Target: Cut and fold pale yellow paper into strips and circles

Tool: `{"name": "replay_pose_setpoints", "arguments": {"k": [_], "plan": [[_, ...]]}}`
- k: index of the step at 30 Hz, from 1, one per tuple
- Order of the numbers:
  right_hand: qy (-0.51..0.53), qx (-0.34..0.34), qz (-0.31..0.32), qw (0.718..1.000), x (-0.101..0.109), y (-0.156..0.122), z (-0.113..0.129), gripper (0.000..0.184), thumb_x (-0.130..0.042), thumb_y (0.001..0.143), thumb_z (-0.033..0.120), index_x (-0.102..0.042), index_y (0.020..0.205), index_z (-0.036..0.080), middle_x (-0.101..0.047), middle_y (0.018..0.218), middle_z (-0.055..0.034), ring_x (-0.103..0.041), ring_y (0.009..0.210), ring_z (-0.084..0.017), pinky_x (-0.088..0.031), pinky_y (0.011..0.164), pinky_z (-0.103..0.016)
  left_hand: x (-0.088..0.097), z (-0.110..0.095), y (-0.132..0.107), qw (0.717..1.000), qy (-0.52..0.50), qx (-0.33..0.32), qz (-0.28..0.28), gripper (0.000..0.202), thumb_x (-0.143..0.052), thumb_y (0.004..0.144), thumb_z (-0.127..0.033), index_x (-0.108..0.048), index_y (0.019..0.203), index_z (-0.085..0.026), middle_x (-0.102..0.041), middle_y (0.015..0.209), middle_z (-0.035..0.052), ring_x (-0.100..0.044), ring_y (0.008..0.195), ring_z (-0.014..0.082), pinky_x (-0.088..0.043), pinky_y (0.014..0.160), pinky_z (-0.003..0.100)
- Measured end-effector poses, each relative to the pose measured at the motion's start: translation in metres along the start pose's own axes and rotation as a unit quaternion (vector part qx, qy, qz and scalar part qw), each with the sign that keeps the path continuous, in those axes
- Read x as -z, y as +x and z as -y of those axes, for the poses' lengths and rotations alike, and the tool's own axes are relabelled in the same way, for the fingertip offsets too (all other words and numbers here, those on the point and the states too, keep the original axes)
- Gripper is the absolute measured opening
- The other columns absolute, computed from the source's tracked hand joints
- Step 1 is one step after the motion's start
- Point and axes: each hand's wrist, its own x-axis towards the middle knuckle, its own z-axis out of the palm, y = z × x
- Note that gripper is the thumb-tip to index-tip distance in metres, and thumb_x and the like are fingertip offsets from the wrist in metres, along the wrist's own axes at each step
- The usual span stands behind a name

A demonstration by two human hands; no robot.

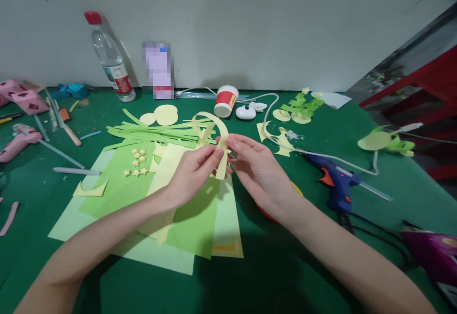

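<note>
A pale yellow paper strip (222, 133) curls in a loop above the table, held between both hands. My left hand (194, 169) pinches it between thumb and fingers. My right hand (259, 169) grips the same strip from the other side, its fingertips close to the left thumb. Beneath the hands lie green paper sheets (117, 200) and a pale yellow sheet (171, 154). Small folded paper stars (136, 163) rest on the green paper left of my hands. Behind them is a bundle of green paper strips (157, 134).
At the back stand a water bottle (112, 62), a phone (159, 71) and a tipped paper cup (225, 102). A blue glue gun (337, 185) lies right, its stick pointing outward. Finished-looking paper plants (303, 104) sit back right. A white cable (321, 154) crosses the table.
</note>
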Motion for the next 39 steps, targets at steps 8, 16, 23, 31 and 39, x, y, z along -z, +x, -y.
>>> {"name": "replay_pose_setpoints", "arguments": {"k": [8, 16, 23, 31, 39], "plan": [[-0.034, 0.027, 0.022, 0.999, 0.012, 0.009, 0.020, 0.008, -0.064, 0.069, 0.020, -0.064, 0.077, 0.023, -0.066, 0.074, 0.0040, -0.057, 0.070, -0.007, -0.044, 0.060, -0.017, 0.033, -0.005, -0.056, 0.975, 0.026, 0.119, 0.186, 0.032, -0.040, 0.087, -0.027, -0.058, 0.062, -0.016, -0.063, 0.060, 0.0004, -0.058, 0.057, 0.0118, -0.047, 0.062, 0.026], [-0.111, 0.075, 0.020, 0.991, 0.023, 0.034, 0.019, 0.013, -0.069, 0.062, 0.020, -0.067, 0.074, 0.015, -0.067, 0.070, -0.0014, -0.046, 0.048, -0.004, -0.038, 0.045, -0.019, 0.111, 0.012, -0.068, 0.987, 0.069, 0.141, -0.023, 0.023, -0.052, 0.080, -0.033, -0.067, 0.076, -0.016, -0.064, 0.062, 0.0046, -0.060, 0.053, 0.0143, -0.051, 0.054, 0.027], [-0.153, 0.103, -0.013, 0.983, 0.022, 0.062, 0.007, 0.007, -0.065, 0.069, 0.017, -0.062, 0.075, 0.015, -0.061, 0.067, 0.0023, -0.051, 0.051, -0.005, -0.043, 0.048, -0.019, 0.147, 0.007, -0.046, 0.982, 0.093, 0.139, -0.091, 0.024, -0.060, 0.073, -0.038, -0.064, 0.063, -0.016, -0.064, 0.063, 0.0042, -0.059, 0.056, 0.0139, -0.051, 0.057, 0.024], [-0.311, 0.085, -0.010, 0.947, 0.038, 0.084, 0.014, 0.024, -0.050, 0.084, 0.027, -0.054, 0.104, 0.014, -0.058, 0.101, -0.0057, -0.058, 0.084, -0.016, -0.050, 0.070, -0.034, 0.157, 0.008, -0.054, 0.967, 0.160, 0.192, -0.047, 0.034, -0.057, 0.071, -0.049, -0.066, 0.071, -0.016, -0.067, 0.067, 0.0058, -0.063, 0.061, 0.0186, -0.053, 0.063, 0.030], [-0.478, 0.091, 0.010, 0.874, 0.037, 0.111, -0.011, 0.030, -0.049, 0.085, 0.029, -0.051, 0.110, 0.015, -0.055, 0.109, -0.0073, -0.057, 0.090, -0.018, -0.049, 0.075, -0.038, 0.198, 0.039, -0.007, 0.917, 0.322, 0.222, -0.075, 0.045, -0.051, 0.068, -0.056, -0.070, 0.077, -0.016, -0.068, 0.084, 0.0065, -0.062, 0.078, 0.0221, -0.050, 0.073, 0.030]]}}
